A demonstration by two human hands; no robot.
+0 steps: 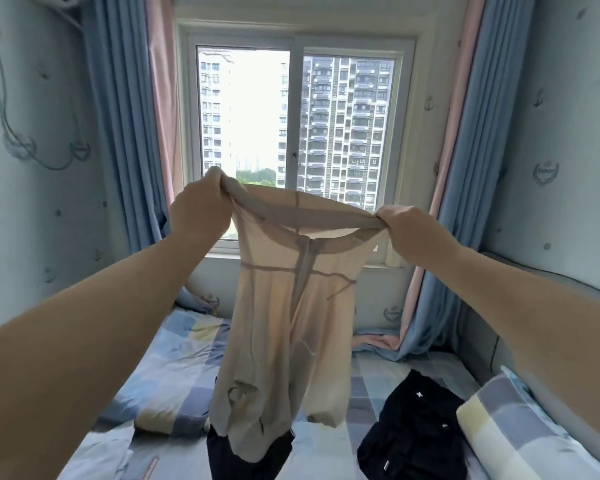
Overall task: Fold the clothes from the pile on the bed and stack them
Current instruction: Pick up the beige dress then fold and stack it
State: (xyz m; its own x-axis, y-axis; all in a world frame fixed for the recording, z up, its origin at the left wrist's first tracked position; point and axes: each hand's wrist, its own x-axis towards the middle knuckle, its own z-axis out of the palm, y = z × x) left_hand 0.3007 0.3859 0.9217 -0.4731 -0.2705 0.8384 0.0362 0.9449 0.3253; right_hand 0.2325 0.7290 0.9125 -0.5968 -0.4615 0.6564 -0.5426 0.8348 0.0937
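Left hand (201,209), at 10 o'clock from centre, grips one end of the waistband of a sheer beige garment (284,323). The garment hangs in the air at centre, legs down, before the window (298,123) at 12 o'clock and above the checked bed (173,358). A black garment (243,459) lies on the bed at 6 o'clock. Right hand (406,226), at 2 o'clock, pinches the other end. The hands are well apart. A second black garment (416,431) lies at 5 o'clock, beside a pillow (509,434).
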